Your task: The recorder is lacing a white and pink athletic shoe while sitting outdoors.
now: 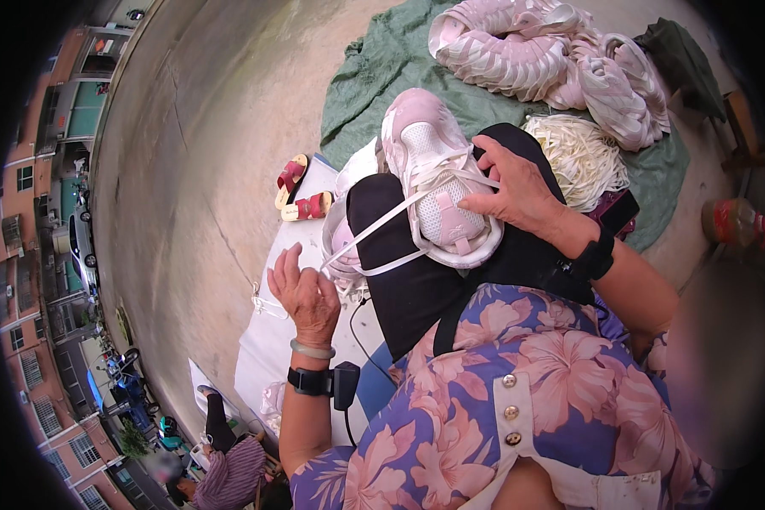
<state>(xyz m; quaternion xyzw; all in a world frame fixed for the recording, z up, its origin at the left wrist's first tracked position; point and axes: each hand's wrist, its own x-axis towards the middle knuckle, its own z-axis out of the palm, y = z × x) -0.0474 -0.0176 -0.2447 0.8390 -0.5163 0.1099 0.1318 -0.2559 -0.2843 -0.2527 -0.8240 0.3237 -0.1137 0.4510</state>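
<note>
A pink and white sneaker rests on my lap between my black-trousered thighs, toe pointing away from me. White shoelace crosses its upper, and one strand runs taut from the eyelets to my left hand, whose fingertips are closed on it. My right hand is at the right side of the shoe, curled beside the tongue. A short stretch of lace runs into the hollow between its thumb and fingers. The other fingers of that hand are partly hidden.
Strung pink and white shoe parts lie on a green cloth, with a heap of white laces nearer me. Red sandals stand at left beside white sheeting. A person sits at lower left.
</note>
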